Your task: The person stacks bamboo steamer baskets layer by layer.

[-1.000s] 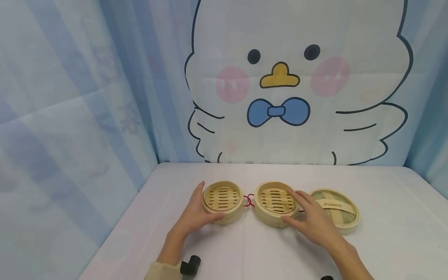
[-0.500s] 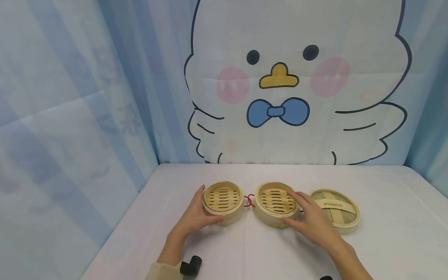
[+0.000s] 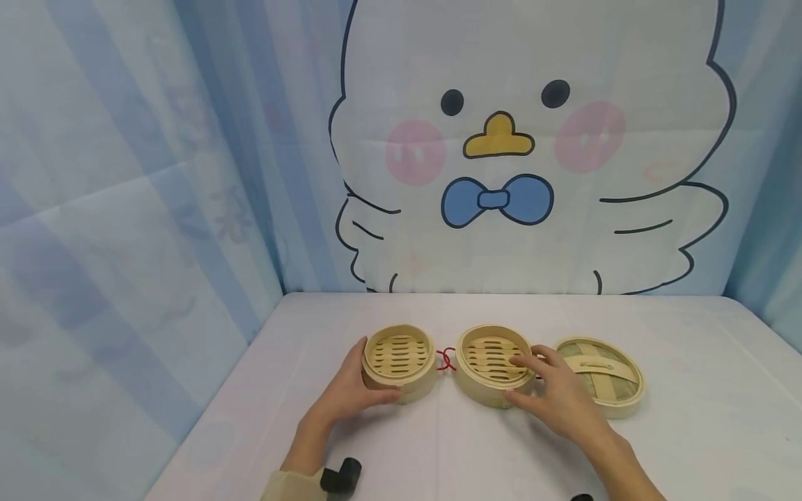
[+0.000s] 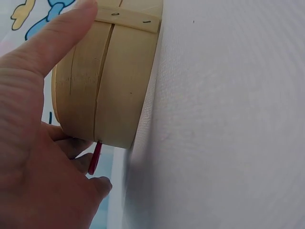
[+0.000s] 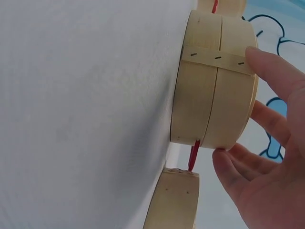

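Two round bamboo steamer baskets and their lid sit in a row on the table. My left hand (image 3: 351,390) curls round the near left side of the left steamer basket (image 3: 416,388), thumb along its front wall. My right hand (image 3: 564,396) spans the near right side of the middle steamer basket (image 3: 482,391). Its thumb is at the front rim and a bent finger overlaps the slatted floor. In the right wrist view, the fingertips rest close along the wall of that basket (image 5: 214,95). The woven lid (image 3: 603,386), with a strap handle, lies at the right, partly behind the right hand.
A red cord (image 3: 446,358) links the left and middle baskets, and another red loop (image 5: 193,156) joins the middle basket to the lid. A white cloth covers the table (image 3: 426,452). Printed curtains (image 3: 388,243) close off the back and sides.
The left fingertips have slid slightly down the left basket's side. A right finger has bent and drawn back from the far rim over the slats. The baskets and lid stay put.
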`<state>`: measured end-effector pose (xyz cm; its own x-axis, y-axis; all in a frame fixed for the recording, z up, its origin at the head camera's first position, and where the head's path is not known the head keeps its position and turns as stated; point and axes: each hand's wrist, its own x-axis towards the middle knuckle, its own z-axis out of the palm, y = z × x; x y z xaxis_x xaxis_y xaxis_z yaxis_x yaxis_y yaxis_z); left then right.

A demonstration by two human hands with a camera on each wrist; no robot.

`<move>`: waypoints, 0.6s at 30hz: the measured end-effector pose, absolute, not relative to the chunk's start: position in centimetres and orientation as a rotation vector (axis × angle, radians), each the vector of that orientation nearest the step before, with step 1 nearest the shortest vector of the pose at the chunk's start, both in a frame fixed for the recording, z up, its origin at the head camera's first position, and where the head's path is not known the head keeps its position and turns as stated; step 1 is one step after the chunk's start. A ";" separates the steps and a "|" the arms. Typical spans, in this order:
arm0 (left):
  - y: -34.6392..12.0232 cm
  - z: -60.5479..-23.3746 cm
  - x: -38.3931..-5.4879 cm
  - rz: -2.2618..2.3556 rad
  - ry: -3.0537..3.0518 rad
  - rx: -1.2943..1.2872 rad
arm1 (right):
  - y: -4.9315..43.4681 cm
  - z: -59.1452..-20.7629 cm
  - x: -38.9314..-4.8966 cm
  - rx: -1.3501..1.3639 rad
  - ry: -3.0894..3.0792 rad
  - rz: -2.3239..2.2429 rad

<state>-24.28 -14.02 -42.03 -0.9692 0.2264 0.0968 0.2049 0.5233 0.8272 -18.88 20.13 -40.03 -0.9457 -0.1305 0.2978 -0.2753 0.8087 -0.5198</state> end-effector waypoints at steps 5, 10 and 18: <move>-14.2 -42.1 -24.2 1.468 2.726 0.369 | 19.9 -40.1 -18.8 0.308 -2.722 0.875; -14.1 -42.1 -24.1 1.468 2.729 0.360 | 19.9 -40.2 -18.8 0.300 -2.703 0.918; -14.2 -42.2 -24.4 1.473 2.723 0.356 | 19.9 -40.1 -18.8 0.283 -2.697 0.991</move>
